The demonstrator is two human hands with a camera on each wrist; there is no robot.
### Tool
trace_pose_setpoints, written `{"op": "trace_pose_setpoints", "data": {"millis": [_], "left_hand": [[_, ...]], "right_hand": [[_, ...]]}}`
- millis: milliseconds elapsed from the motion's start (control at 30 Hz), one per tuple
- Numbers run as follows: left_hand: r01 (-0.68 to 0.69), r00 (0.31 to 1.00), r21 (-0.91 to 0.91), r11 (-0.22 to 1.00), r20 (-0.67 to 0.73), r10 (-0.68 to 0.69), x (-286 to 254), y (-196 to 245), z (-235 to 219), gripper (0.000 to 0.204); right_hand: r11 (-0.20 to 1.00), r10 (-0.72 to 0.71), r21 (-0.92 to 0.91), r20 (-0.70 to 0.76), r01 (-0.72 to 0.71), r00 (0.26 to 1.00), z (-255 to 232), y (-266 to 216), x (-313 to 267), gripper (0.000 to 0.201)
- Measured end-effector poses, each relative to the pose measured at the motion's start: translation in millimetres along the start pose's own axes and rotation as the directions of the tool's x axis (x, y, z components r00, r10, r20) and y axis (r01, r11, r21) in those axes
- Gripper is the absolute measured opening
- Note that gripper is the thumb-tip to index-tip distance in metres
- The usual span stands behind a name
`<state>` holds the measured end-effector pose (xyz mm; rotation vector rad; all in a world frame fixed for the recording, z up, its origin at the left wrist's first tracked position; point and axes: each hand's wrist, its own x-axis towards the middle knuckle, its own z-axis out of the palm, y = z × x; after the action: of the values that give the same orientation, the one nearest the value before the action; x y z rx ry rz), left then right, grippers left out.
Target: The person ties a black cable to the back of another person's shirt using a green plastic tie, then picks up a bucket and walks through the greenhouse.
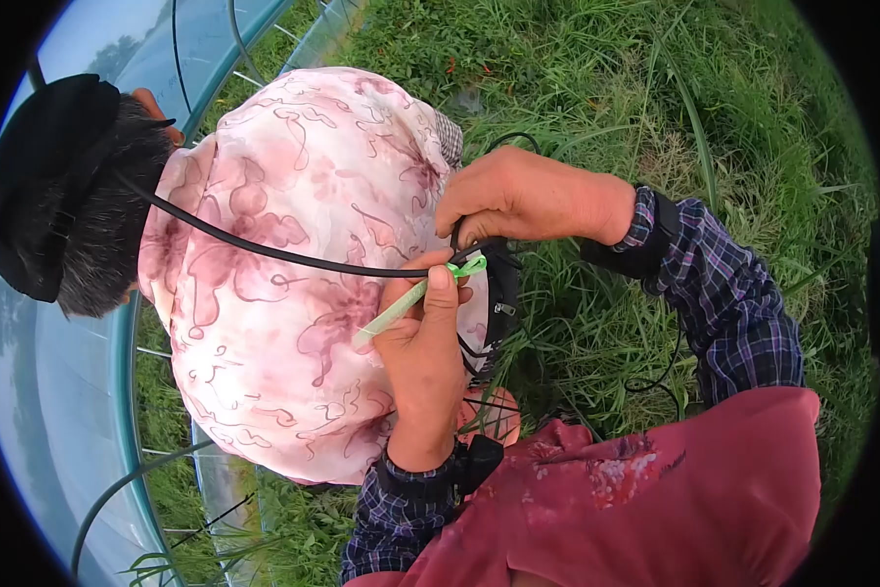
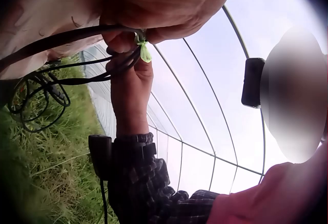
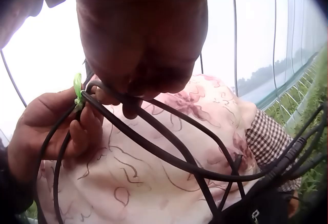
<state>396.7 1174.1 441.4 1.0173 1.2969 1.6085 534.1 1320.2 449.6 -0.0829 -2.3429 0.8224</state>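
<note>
A black cable (image 1: 293, 258) runs from the neck of a person in a pink patterned shirt (image 1: 293, 196) to my two hands. My left hand (image 1: 422, 362) pinches the cable together with a green tie (image 1: 467, 266), whose pale strip (image 1: 391, 315) sticks out beside the thumb. Right beside it, my right hand (image 1: 538, 201) grips black cable with bent fingers. In the right wrist view, several looped cables (image 3: 169, 154) pass under my right hand (image 3: 143, 34), and the green tie (image 3: 78, 90) lies at my left fingertips.
A black waist bag (image 1: 501, 303) with a zipper sits at the person's lower back. Coiled cables (image 2: 43, 98) hang over the grass. Greenhouse hoops and clear film (image 1: 58, 391) stand on the left; tall grass (image 1: 596, 88) grows on the right. The person wears a black cap (image 1: 39, 186).
</note>
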Motion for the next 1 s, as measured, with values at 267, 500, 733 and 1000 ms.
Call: {"op": "trace_pose_setpoints", "data": {"millis": [267, 500, 733, 1000], "left_hand": [[-0.038, 0.999, -0.114, 0.993, -0.001, 0.038, -9.0, 8.3, 5.8, 0.022], [-0.022, 1.0, -0.003, 1.0, 0.001, 0.022, -17.2, 12.0, 11.3, 0.025], [-0.008, 0.999, 0.006, 1.0, -0.032, 0.008, -14.7, 13.1, 13.9, 0.024], [-0.024, 0.998, 0.054, 0.998, -0.051, 0.027, -8.7, 5.5, 2.6, 0.024]], "right_hand": [[0.952, -0.209, -0.222, 0.033, 0.211, 0.977, 1.5, 4.1, 7.0, 0.016], [0.952, -0.194, -0.248, -0.041, 0.178, 0.98, 0.8, 21.3, -3.5, 0.016], [0.947, -0.185, -0.282, -0.074, 0.157, 0.98, 8.9, 37.2, 1.7, 0.016], [0.996, 0.054, -0.066, 0.026, -0.052, 0.998, 2.2, 4.9, -5.7, 0.026]]}}
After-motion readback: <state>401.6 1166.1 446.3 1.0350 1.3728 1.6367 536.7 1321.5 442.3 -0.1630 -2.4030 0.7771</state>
